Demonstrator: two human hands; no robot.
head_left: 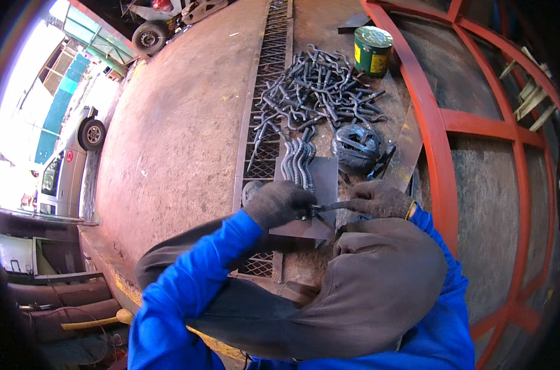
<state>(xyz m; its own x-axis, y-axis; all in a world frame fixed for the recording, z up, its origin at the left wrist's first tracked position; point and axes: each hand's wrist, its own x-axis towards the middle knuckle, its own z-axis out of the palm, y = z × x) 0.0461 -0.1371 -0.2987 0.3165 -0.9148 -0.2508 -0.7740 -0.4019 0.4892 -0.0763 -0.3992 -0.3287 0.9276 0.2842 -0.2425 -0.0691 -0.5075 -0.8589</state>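
Note:
My left hand (280,203), in a dark grey work glove, is closed over the metal plate (324,172). What its fingers hold is mostly hidden; a short dark metal end shows below them. From the right, my right hand (382,200), gloved too, grips a slim dark metal tool (335,206) whose tip meets the piece at my left fingers. The tool's exact kind is unclear. Just beyond my left hand, several wavy bent metal rods (298,161) lie side by side, partly on the plate. Farther out spreads a heap of similar bent rods (320,89).
A dark plastic-wrapped bundle (356,148) sits beyond my right hand. Behind it stands a green can (372,50). An orange-red metal frame (437,148) runs along the right. A grating strip (271,74) crosses the floor under the heap. A hammer-like wooden handle (95,322) lies lower left.

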